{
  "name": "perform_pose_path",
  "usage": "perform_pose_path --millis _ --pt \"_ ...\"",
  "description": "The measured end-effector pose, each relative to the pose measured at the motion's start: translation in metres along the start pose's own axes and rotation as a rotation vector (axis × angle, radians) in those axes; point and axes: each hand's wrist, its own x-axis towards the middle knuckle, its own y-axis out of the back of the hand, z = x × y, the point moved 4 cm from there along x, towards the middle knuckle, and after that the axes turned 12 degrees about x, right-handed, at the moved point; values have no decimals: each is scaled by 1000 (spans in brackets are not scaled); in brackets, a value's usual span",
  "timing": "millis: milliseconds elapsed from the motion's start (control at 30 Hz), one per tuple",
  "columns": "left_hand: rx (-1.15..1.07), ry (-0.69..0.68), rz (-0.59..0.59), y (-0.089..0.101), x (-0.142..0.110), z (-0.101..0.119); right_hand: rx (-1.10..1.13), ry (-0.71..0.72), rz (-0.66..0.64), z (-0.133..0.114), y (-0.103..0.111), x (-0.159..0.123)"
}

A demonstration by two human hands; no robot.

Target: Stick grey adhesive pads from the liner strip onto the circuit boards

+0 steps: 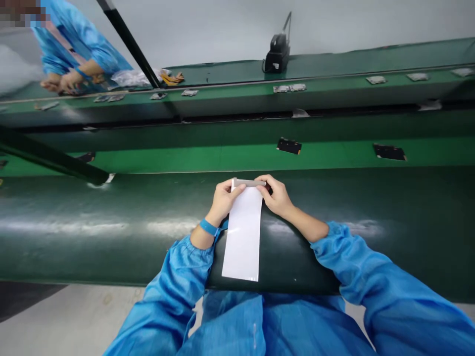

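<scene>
A long white sheet (243, 237) lies on the dark green table in front of me, its lower end close to the near edge. Along its far end runs a narrow grey strip (249, 183); I cannot tell whether it is a folded part of the sheet or a separate piece. My left hand (225, 197) pinches the strip's left end, thumb on top. At the other end, the thumb and fingers of my right hand (273, 194) are closed on the strip, the fingers partly hidden behind it. A blue wrist strap (209, 227) circles my left wrist.
Dark circuit boards (289, 146) lie on the bright green belt (185, 159) beyond the table (92, 212). Further back, several small pale parts (289, 88) rest on a ledge near a black device (277, 53). A dark post (55, 157) slants at left. A co-worker (81, 49) stands across.
</scene>
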Motion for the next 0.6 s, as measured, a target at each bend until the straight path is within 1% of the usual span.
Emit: perform_pose_path --millis 133,167,267,400,500,600 --pt "1 1 30 -2 -6 3 -24 21 9 -7 2 -4" --pt "-11 7 19 -4 -7 2 -43 16 14 -7 4 -6" --pt "-54 9 -18 -10 -7 -2 -109 -18 12 1 9 -11" --pt "-132 7 -57 -14 -4 -8 -138 -34 13 13 14 -14" --pt "-204 16 -80 -17 -4 -8 -140 -35 22 15 15 -16" --pt "-200 11 -93 -17 -4 -7 -143 -31 26 15 14 -16"
